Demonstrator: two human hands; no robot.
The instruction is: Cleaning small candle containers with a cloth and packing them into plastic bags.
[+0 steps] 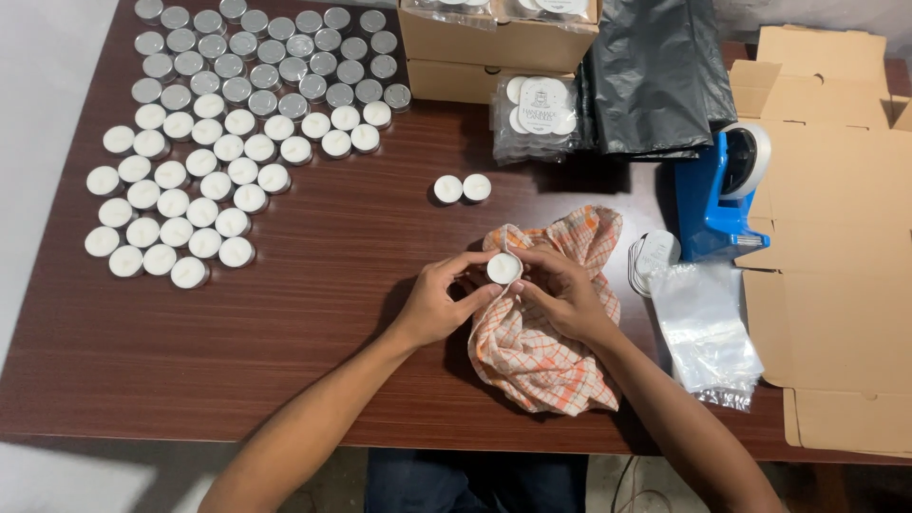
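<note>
— Where both hands meet over the checked orange cloth [543, 351]: left hand [436, 302] and right hand [566, 294], fingertips pinched together around one white tealight candle [503, 269]. Gripped from both sides, held just above the cloth's upper edge, near the middle of the dark wooden table [285, 323].

— And close by?

— Just beyond the hands, a pair of tealights [462, 188] side by side, touching. Far left, a large block of tealights [218, 133] in rows: white wax facing up in the nearer rows, silver undersides in the farther ones.

— On the right side?

— Beside the right hand, a stack of round white labels [654, 255], then clear plastic bags [708, 332] lying flat. Behind those, a blue tape dispenser [714, 199]. Flattened cardboard [836, 256] along the right edge. At the back, cardboard boxes [494, 47], a packed bag of tealights [537, 116] leaning against them, and a folded dark plastic sheet [655, 71].
</note>
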